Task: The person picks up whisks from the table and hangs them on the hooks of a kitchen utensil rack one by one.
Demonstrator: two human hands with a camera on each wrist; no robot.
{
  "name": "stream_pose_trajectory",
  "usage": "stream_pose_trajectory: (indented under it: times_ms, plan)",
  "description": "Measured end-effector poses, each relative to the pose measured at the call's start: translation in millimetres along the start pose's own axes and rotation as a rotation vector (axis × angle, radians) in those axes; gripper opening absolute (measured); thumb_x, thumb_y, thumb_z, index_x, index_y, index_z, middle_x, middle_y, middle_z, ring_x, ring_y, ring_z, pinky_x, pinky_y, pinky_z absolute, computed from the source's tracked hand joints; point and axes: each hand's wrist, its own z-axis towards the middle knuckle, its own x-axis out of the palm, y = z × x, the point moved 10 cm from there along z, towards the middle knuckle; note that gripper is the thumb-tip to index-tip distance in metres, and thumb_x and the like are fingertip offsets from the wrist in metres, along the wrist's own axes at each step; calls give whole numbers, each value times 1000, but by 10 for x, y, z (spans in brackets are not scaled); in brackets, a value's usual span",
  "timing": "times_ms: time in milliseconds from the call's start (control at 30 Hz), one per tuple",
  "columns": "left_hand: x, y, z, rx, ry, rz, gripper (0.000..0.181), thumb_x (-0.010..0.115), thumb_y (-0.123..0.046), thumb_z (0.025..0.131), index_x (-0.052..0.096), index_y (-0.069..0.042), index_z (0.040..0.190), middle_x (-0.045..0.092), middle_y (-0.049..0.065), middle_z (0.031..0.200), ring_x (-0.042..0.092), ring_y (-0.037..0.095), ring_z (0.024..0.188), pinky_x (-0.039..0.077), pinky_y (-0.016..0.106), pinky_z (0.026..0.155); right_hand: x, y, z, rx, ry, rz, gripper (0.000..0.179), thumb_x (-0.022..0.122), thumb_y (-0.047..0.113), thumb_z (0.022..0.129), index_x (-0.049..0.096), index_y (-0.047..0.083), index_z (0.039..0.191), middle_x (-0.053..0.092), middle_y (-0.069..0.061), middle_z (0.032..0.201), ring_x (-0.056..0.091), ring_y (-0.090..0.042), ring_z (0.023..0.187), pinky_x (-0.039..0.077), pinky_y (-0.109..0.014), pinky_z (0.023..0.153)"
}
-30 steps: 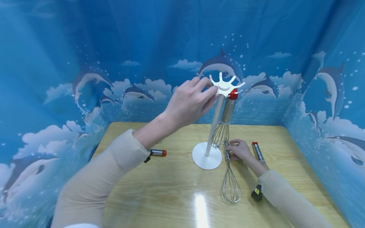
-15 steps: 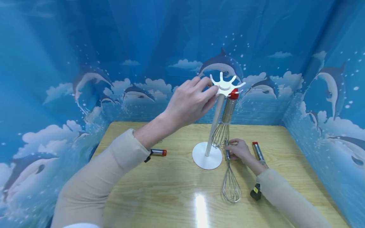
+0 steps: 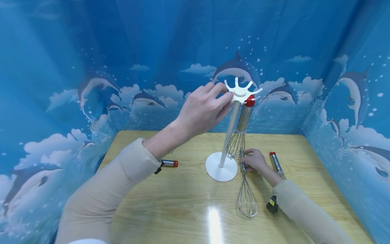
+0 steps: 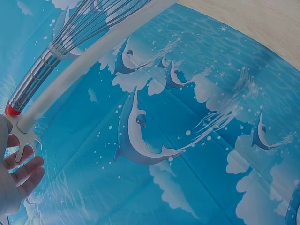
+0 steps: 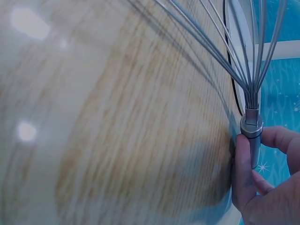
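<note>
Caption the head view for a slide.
Left hand grips a white stand at the top, one whisk hanging from it; right hand holds another whisk lower down.

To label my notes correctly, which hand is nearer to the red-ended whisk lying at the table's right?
Right. The right hand is just left of that whisk, pinching another whisk; the left hand is farther left, holding the stand's top.

The left hand (image 3: 202, 110) and right hand (image 3: 255, 160) are bare below long beige sleeves (image 3: 97, 195) with plain cuffs (image 3: 140, 159); a black wrist camera (image 3: 272, 207) near the right cuff (image 3: 284, 190) bears a yellow patch (image 3: 272, 202).
</note>
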Motion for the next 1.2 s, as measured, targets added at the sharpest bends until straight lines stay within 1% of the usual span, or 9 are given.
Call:
stream_pose_trajectory:
  times_ms: [100,267,367,700,1033,1200]
  plan:
    - [1,-2,1,1,1,1,24,57,-27,109,74,-11,116,75,9,116,69,23,93,57,31,73,0,12,-8,-1,2,0,63,75,7,89,47,-7,144,70,-10,90,66,-15,62,63,-34,60]
    - [0,-3,1,-1,0,-1,24,57,-27,109,74,-11,116,75,9,116,69,23,93,57,31,73,5,17,-3,-13,0,-2,63,74,5,88,48,-8,143,71,-8,82,67,-14,59,63,-34,58]
    - [-2,-4,2,-1,-1,-4,24,57,-27,109,74,-11,116,75,9,116,69,23,93,57,31,72,6,17,3,-21,-6,-14,64,74,5,87,48,-9,144,71,-9,80,67,-14,58,63,-33,57]
    - [-7,-3,2,-3,-1,-6,24,56,-27,109,74,-11,116,75,9,116,70,23,94,58,31,74,-15,9,-6,-16,-25,-19,64,73,6,87,50,-8,145,71,-9,82,67,-14,58,62,-33,56]
    - [-6,4,-1,-8,-1,-6,24,56,-26,109,74,-11,115,75,9,116,70,23,93,58,31,74,-74,44,-59,-26,-18,-8,68,70,8,87,45,-10,148,72,-11,86,67,-14,59,63,-34,58]
    - [-7,0,3,-7,-2,-7,24,56,-26,109,74,-11,114,74,9,115,70,23,93,58,31,74,-103,53,-69,-21,-32,2,69,71,7,87,45,-8,149,73,-11,88,67,-14,59,63,-33,57]
